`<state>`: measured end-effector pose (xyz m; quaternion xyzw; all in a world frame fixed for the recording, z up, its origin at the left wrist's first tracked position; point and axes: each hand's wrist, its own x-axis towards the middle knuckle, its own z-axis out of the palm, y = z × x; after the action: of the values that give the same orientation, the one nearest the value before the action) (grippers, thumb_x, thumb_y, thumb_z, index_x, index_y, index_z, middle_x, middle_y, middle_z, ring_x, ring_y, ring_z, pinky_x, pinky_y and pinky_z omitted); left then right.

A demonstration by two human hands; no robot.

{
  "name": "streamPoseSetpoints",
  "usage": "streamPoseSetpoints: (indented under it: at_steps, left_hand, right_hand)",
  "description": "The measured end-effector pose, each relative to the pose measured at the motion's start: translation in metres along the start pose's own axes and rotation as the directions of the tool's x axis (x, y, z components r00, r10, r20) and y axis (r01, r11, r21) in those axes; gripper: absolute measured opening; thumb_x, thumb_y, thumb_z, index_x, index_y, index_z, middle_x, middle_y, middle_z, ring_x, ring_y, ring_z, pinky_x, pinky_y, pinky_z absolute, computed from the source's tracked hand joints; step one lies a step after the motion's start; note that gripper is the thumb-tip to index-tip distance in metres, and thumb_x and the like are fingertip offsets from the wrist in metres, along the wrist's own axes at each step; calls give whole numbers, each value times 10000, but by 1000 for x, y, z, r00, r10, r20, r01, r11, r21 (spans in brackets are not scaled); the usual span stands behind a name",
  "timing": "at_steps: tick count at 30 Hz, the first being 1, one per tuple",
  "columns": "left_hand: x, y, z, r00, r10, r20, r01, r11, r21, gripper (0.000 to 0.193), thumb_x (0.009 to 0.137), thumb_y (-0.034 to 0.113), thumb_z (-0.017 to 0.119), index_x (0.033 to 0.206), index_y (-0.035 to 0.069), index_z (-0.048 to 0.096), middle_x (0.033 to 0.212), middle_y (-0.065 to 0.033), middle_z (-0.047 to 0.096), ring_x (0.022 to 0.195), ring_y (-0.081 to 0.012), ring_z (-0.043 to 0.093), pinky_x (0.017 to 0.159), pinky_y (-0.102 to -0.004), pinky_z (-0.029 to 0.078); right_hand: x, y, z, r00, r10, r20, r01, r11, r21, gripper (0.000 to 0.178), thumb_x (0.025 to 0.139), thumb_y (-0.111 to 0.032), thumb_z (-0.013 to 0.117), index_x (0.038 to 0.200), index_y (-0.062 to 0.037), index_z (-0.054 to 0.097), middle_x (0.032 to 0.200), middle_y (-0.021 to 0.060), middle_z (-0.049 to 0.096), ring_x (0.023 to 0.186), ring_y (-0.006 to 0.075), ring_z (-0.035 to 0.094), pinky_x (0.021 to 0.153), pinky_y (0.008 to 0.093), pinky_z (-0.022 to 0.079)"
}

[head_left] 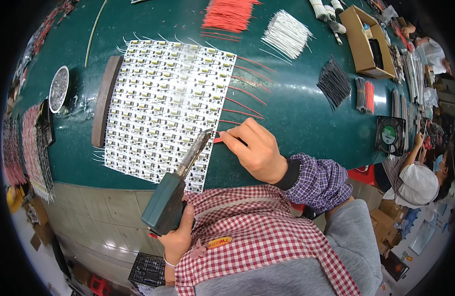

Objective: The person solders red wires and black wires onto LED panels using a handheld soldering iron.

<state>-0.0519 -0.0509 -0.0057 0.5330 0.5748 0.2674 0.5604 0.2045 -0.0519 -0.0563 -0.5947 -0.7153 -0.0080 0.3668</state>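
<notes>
My left hand (177, 240) is wrapped round the handle of a dark green soldering gun (163, 202). Its metal tip reaches the right edge of a white panel of circuit boards (163, 106) set with rows of small components. Beside that tip, my right hand (257, 152) pinches red wire (218, 140) between thumb and forefinger; how many strands it holds is hidden. Above my right hand, several red wires (247, 91) stick out from the panel's right edge. Thin white wires stand along its top and lower-left edges.
A dark bar (107, 101) lies along the panel's left side, with a metal bowl (59, 89) beyond. Bundles of red wires (227, 15), white wires (286, 34) and black wires (334, 83) lie farther back. A cardboard box (368, 42) and a fan (390, 135) stand right. Another person (419, 182) sits there.
</notes>
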Motion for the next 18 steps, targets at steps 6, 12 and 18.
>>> streamPoseSetpoints:
  at_steps: [6, 12, 18]
  left_hand:
    - [-3, -8, -4, 999, 42, 33, -47, 984, 170, 303, 827, -30, 703, 1120, -35, 624, 903, -86, 635, 635, -88, 556, 561, -234, 434]
    - [0, -3, 2, 978, 209, -24, -196, 945, 261, 253, 805, 147, 788, 941, -41, 686, 837, -98, 676, 663, -158, 614, 583, -294, 478]
    - [-7, -11, -2, 990, 137, -24, -128, 966, 223, 257, 810, 49, 751, 1029, -43, 651, 891, -95, 659, 687, -138, 602, 607, -270, 478]
  right_hand:
    - [-1, -1, -1, 1000, 4, 16, -4, 1000, -1, 244, 703, 4, 658, 940, 55, 638, 798, 73, 532, 718, 209, 522, 588, 309, 453]
    - [0, -1, -1, 1000, -1, 21, 1, 1000, -3, 242, 695, 6, 651, 931, 61, 640, 789, 75, 521, 723, 207, 518, 591, 310, 457]
    - [0, -1, 0, 1000, 0, 22, 0, 1000, -7, 235, 695, 5, 650, 923, 61, 642, 785, 75, 517, 722, 207, 517, 592, 310, 457]
